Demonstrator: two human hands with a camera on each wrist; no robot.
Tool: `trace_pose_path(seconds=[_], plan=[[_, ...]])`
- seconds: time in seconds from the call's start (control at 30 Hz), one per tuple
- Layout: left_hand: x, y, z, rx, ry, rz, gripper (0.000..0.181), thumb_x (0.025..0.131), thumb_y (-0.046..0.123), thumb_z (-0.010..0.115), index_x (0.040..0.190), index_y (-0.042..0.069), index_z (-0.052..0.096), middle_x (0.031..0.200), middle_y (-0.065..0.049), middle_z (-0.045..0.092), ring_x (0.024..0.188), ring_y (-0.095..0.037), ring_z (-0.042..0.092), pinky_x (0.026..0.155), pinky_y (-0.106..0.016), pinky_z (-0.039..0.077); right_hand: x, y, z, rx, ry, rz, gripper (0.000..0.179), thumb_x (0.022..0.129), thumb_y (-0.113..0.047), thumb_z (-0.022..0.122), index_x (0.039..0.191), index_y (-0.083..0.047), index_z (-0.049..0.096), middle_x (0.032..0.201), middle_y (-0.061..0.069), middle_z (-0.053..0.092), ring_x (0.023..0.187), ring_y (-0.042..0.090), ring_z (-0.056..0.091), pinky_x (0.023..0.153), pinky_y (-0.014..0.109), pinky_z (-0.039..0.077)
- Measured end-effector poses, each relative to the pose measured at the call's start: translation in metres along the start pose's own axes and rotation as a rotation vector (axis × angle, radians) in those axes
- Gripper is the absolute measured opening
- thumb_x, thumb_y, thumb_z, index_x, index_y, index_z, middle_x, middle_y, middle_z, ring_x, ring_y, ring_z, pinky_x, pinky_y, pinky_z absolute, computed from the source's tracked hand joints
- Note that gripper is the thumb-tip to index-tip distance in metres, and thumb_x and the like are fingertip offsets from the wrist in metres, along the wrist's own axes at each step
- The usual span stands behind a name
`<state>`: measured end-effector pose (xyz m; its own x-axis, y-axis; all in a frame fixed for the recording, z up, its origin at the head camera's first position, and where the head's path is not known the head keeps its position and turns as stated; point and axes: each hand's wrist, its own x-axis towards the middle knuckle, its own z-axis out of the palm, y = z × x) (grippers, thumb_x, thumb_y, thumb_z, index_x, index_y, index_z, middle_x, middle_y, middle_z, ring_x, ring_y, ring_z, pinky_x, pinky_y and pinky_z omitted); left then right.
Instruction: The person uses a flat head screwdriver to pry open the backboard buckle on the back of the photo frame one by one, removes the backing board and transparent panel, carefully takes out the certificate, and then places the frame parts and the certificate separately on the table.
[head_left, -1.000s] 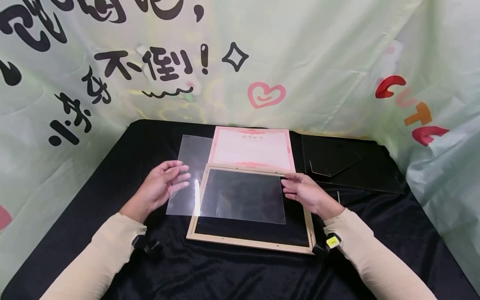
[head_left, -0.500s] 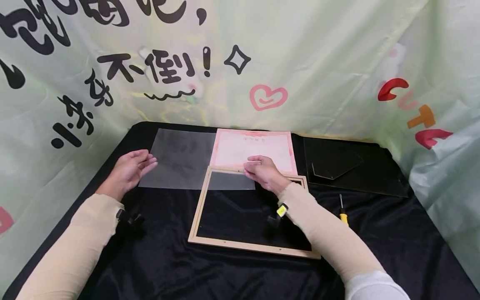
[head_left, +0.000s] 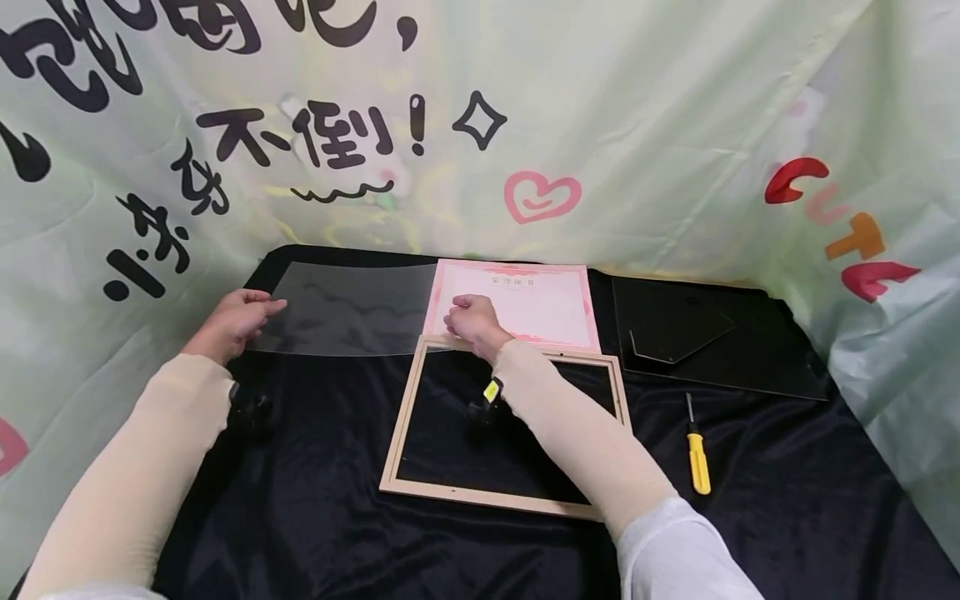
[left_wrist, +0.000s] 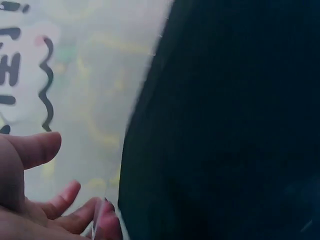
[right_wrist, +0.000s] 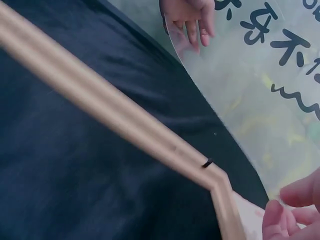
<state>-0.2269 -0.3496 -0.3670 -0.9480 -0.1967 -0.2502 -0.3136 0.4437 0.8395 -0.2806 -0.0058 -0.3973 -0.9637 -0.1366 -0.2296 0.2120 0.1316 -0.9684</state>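
Observation:
A clear plastic sheet [head_left: 352,312] is held up over the back left of the table. At its left edge, the fingers of my left hand [head_left: 238,321] support it; the left wrist view shows the thumb apart from these fingers. My right hand [head_left: 476,321] pinches the sheet's other end between thumb and fingers, as the right wrist view shows. The right hand is above the far bar of a light wooden picture frame [head_left: 487,497] and overlaps a pink-bordered certificate [head_left: 551,308]. My right forearm crosses over the frame.
A black backing board [head_left: 750,358] with a fold-out stand lies at the back right. In front of it lies a yellow-handled screwdriver [head_left: 697,462]. Black cloth [head_left: 315,500] covers the table, and a printed curtain [head_left: 637,125] hangs behind and at both sides.
Both hands have carried the clear sheet from above the frame to the left and back. The right forearm now reaches across the frame, and the screwdriver has come into full view.

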Motion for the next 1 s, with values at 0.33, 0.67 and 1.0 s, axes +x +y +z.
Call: trace_pose_path(seconds=[0.33,0.67,1.0], plan=[[0.033,0.013,-0.015,0.287,0.179,0.008,0.062,0.094,0.033,0.058,0.134,-0.010,0.041,0.135,-0.031,0.039,0.117,-0.045,0.041,0.095,-0.057,0.038,0.017,-0.008,0.029,-0.103,0.106,0.056,0.030,0.091,-0.002,0.062,0.121,0.000,0.064,0.112,0.012,0.065,0.100,0.020,0.065,0.081,0.029,0.053],[0.056,0.006,-0.015,0.228,0.215,0.026,0.066,0.092,0.042,0.059,0.131,-0.009,0.042,0.132,-0.030,0.040,0.116,-0.043,0.040,0.096,-0.053,0.035,0.028,-0.009,0.048,-0.217,0.082,0.129,0.037,0.089,-0.011,0.070,0.126,-0.005,0.063,0.123,0.009,0.062,0.116,0.020,0.055,0.092,0.032,0.047],[0.054,-0.007,-0.008,0.164,0.171,0.036,0.080,0.095,0.050,0.049,0.147,-0.006,0.025,0.146,-0.033,0.028,0.130,-0.048,0.031,0.105,-0.057,0.028,0.019,-0.009,0.052,-0.170,-0.003,0.135,0.038,0.100,-0.030,0.053,0.120,0.003,0.060,0.087,0.003,0.055,0.078,0.017,0.053,0.084,0.028,0.046]])
